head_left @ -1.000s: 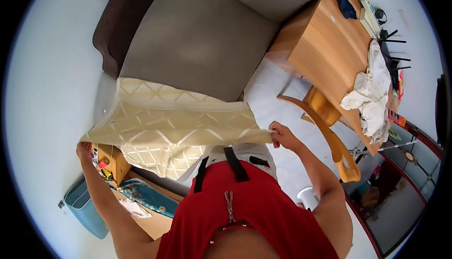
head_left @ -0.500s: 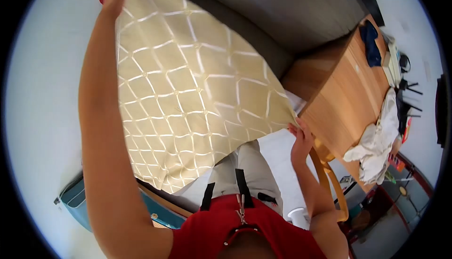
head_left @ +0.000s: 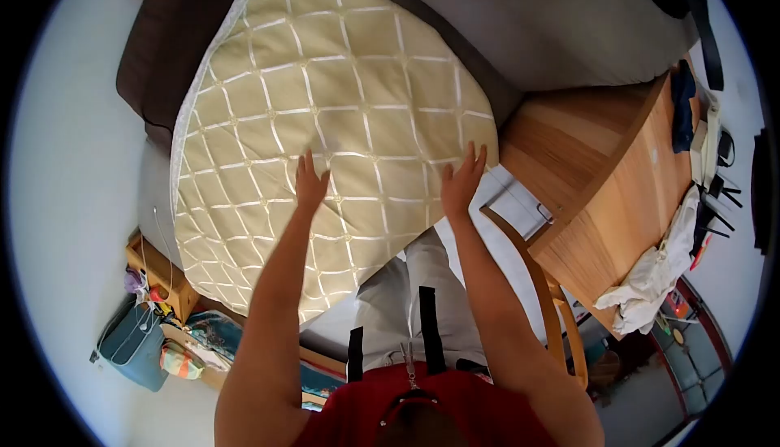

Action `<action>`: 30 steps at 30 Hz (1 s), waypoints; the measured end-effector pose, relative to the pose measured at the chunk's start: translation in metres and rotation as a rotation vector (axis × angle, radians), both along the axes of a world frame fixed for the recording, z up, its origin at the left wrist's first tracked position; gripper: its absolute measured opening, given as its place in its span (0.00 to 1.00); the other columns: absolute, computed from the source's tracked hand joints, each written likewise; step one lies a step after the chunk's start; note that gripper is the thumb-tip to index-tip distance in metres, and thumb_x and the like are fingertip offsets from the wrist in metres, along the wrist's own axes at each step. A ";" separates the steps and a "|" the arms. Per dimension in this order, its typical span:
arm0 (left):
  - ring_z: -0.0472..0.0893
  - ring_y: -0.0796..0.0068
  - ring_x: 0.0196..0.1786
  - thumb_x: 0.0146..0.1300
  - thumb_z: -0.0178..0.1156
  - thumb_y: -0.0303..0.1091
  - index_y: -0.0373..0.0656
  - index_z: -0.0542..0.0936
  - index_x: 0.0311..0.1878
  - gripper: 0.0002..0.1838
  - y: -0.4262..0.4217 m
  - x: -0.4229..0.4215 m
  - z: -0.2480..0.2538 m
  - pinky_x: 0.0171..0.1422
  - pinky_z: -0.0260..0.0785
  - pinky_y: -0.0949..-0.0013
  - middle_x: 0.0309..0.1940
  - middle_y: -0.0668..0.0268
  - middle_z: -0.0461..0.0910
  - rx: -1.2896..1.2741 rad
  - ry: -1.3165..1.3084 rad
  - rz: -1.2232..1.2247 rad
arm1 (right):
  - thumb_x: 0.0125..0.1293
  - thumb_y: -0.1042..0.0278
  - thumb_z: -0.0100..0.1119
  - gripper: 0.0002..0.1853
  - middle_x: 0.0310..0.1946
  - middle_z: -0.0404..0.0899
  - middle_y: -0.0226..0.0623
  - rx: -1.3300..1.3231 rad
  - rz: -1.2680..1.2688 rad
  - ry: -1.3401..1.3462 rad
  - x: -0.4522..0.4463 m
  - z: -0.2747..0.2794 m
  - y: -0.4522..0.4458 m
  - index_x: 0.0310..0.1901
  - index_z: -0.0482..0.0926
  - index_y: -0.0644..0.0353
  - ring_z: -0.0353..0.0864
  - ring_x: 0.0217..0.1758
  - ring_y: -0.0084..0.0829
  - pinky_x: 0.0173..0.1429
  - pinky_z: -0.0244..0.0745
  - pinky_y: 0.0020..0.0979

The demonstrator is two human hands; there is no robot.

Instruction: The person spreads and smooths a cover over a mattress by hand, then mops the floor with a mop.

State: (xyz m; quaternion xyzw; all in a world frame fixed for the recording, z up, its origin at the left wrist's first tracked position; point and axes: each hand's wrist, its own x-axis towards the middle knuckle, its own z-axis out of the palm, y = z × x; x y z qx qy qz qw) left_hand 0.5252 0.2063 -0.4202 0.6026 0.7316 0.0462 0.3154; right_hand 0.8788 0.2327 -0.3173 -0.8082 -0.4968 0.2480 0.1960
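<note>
A beige cover (head_left: 357,81) with a white lattice pattern lies spread over the seat of a grey and dark brown sofa (head_left: 561,24). Its white edging runs down the left side. My left hand (head_left: 311,183) is on or just above the middle of the cover, fingers apart and holding nothing. Near the cover's right edge is my right hand (head_left: 464,180), also with spread fingers and nothing in them. Small creases show in the fabric beside my left hand.
To the right stands a wooden desk (head_left: 626,219) with a white cloth (head_left: 650,280) and a black router on it. A wooden chair (head_left: 532,272) is beside it. At the lower left are a small wooden cabinet (head_left: 175,288) and a blue bin (head_left: 134,349).
The cover was stretched between my hands and raised; now it lies over the sofa seat. Both hands have let go of its edge, and my left hand has come down and inward.
</note>
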 end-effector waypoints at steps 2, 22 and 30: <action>0.59 0.43 0.74 0.60 0.67 0.39 0.50 0.55 0.77 0.44 -0.059 0.004 0.006 0.74 0.60 0.50 0.75 0.48 0.54 -0.111 0.049 0.051 | 0.59 0.74 0.62 0.39 0.73 0.50 0.63 -0.044 -0.131 -0.103 0.014 -0.046 0.013 0.71 0.57 0.68 0.50 0.77 0.57 0.77 0.53 0.47; 0.50 0.38 0.77 0.58 0.69 0.46 0.51 0.60 0.75 0.44 -0.167 0.018 0.027 0.77 0.53 0.47 0.78 0.46 0.43 -0.321 -0.029 0.110 | 0.64 0.65 0.64 0.20 0.49 0.77 0.42 0.209 -0.618 0.476 0.042 -0.105 -0.027 0.54 0.73 0.66 0.77 0.50 0.35 0.56 0.72 0.34; 0.62 0.43 0.72 0.62 0.66 0.47 0.40 0.66 0.69 0.37 -0.115 0.066 0.039 0.74 0.58 0.51 0.69 0.42 0.62 -0.154 -0.216 0.153 | 0.60 0.81 0.58 0.15 0.37 0.75 0.37 0.114 0.258 0.262 -0.071 -0.010 0.020 0.49 0.78 0.60 0.75 0.36 0.33 0.43 0.73 0.30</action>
